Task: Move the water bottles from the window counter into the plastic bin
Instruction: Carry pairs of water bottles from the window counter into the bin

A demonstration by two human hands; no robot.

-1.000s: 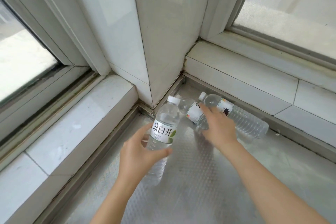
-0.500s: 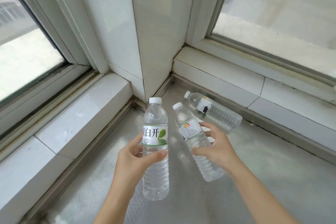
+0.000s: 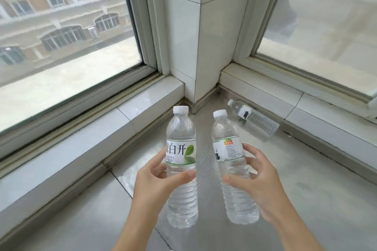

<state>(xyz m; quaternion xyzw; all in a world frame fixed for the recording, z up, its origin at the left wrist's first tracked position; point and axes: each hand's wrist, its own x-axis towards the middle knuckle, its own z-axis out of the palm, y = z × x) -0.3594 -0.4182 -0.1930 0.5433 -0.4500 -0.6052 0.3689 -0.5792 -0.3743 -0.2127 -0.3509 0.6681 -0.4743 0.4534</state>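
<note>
My left hand grips a clear water bottle with a green-leaf label, held upright above the counter. My right hand grips a second clear bottle with a white and orange label, upright and tilted slightly left. Both have white caps. A third water bottle lies on its side on the grey window counter, near the right sill, beyond my right hand. The plastic bin is not in view.
A white tiled pillar stands in the corner between two windows. Raised white sills run along the left and right edges of the counter. A textured metal sheet covers the counter's middle.
Both hands have lifted their bottles up off the counter and toward me. The right-hand bottle went from lying tilted to nearly upright. My view has risen, showing more window.
</note>
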